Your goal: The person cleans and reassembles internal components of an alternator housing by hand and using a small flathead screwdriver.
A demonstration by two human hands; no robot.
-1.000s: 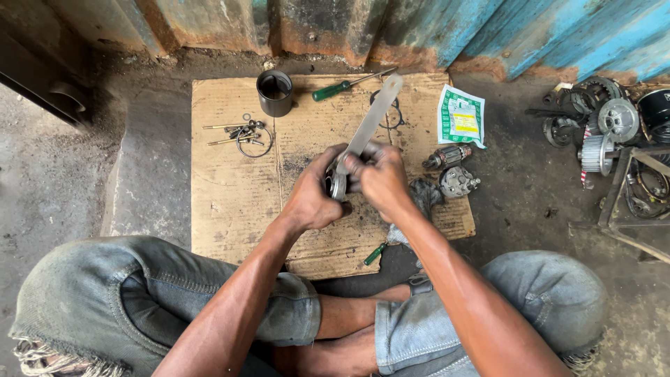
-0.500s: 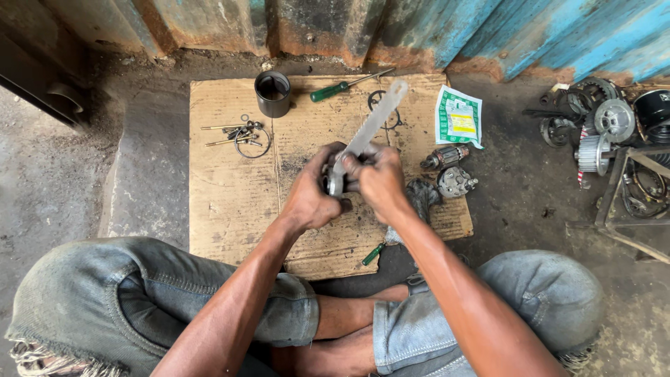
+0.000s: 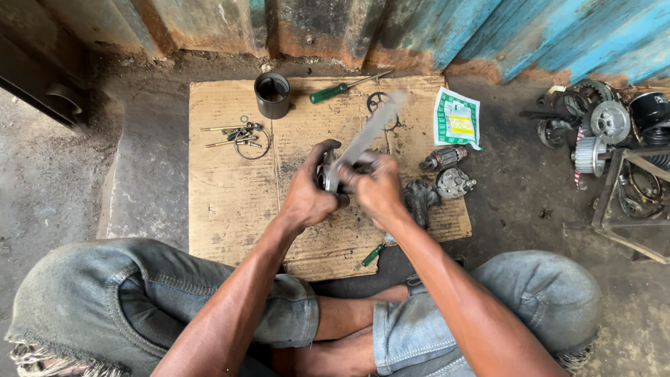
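The person is working a long flat metal tool [image 3: 366, 136] against a small round metal part [image 3: 328, 171], held above the cardboard sheet [image 3: 230, 188] on the floor. The left hand [image 3: 307, 192] is cupping the part, fingers wrapped tight around it; the right hand [image 3: 377, 185] is gripping the tool's lower end, fingers closed on it, blade slanting up and away. This looks like prying or loosening, which calls for steady bracing. Both forearms are reaching forward over crossed legs.
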